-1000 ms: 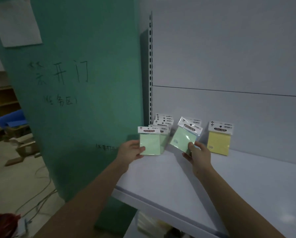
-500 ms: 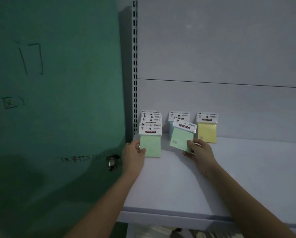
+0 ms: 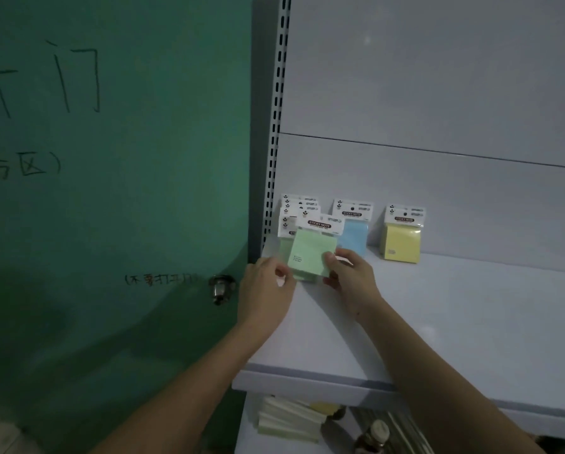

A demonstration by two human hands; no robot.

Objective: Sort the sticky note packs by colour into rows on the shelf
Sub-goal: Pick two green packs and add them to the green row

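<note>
My right hand [image 3: 350, 280] pinches the lower right corner of a green sticky note pack [image 3: 312, 253], tilted in front of the green row [image 3: 292, 213] at the white shelf's [image 3: 438, 322] back left. My left hand [image 3: 268, 286] has its curled fingers at the lower left corner of the green packs and hides the row's bottom edge. A blue pack [image 3: 353, 237] stands upright just right of the green row. Further right stands a yellow pack [image 3: 400, 240], apart from the others.
A green door [image 3: 111, 191] with black writing and a metal knob [image 3: 222, 288] borders the shelf's left end. A slotted upright [image 3: 276, 126] marks the shelf's left corner. Below the shelf lie pale pads [image 3: 291, 417] and a small bottle [image 3: 373, 434].
My right hand has carried the green pack left, from in front of the blue pack to the front of the green row. My left hand stayed at the row's front.
</note>
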